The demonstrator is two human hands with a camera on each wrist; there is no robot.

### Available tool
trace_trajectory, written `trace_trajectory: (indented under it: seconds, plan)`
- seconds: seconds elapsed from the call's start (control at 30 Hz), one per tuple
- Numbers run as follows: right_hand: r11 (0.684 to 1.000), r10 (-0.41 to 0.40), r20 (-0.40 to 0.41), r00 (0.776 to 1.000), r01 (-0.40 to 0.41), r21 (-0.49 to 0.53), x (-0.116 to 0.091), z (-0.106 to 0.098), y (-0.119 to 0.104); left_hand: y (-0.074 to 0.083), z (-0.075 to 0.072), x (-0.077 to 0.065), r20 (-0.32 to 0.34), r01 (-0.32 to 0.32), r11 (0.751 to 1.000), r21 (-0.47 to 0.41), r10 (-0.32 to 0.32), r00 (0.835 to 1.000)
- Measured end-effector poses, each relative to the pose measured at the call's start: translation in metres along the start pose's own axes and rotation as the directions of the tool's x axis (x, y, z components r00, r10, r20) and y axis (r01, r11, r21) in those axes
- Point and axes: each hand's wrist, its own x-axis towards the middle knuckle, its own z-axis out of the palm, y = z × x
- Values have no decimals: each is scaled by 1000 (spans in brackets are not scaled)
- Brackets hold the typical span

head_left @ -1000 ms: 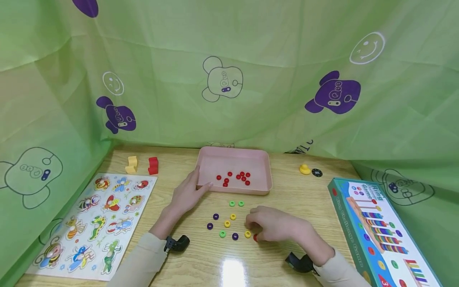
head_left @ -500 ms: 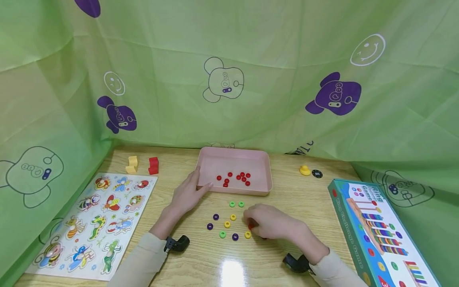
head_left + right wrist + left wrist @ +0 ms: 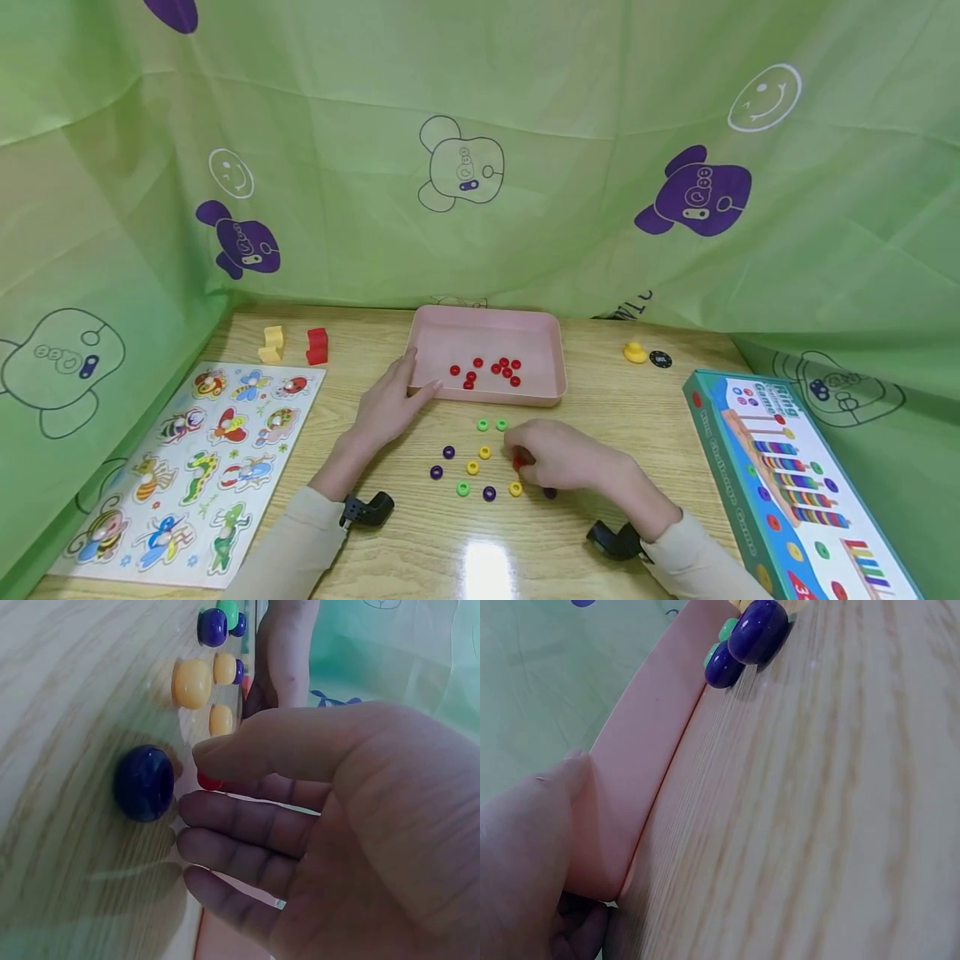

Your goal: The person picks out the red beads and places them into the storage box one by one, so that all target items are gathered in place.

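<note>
A shallow pink tray with several red rings lying inside stands at the back middle of the table. My left hand grips its near left corner; in the left wrist view the thumb lies against the pink wall and the other fingers are partly hidden below. My right hand pinches a red ring between thumb and fingers, low over the table. Right beside the fingers, a dark blue-purple ring stands out in the right wrist view. Yellow rings lie just left of that hand.
Loose green rings and purple rings are scattered between the hands. An insect puzzle board lies left, near yellow and red blocks. Right are a yellow duck, a black disc and a game box.
My right hand has taken hold of the red ring and shifted a little left and away from me. The purple ring under it now shows. My left hand stays on the tray.
</note>
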Motion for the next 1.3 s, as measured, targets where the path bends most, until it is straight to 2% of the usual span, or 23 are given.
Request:
trace_trajectory:
  seconds: [0.87,1.03,1.3]
  plan:
    - [999,-17,-36,999,18,36,15,-7,-5,0,0,-1,-1,6,1000,11,-6,1000]
    - [999,-28,-105,994,30,21,26,-24,-11,-2,0,0,-16,3,1000,19,-3,1000]
    - [1000,1,-228,974,1,7,53,-52,-21,0,2,0,-15,2,1000,18,-2,1000]
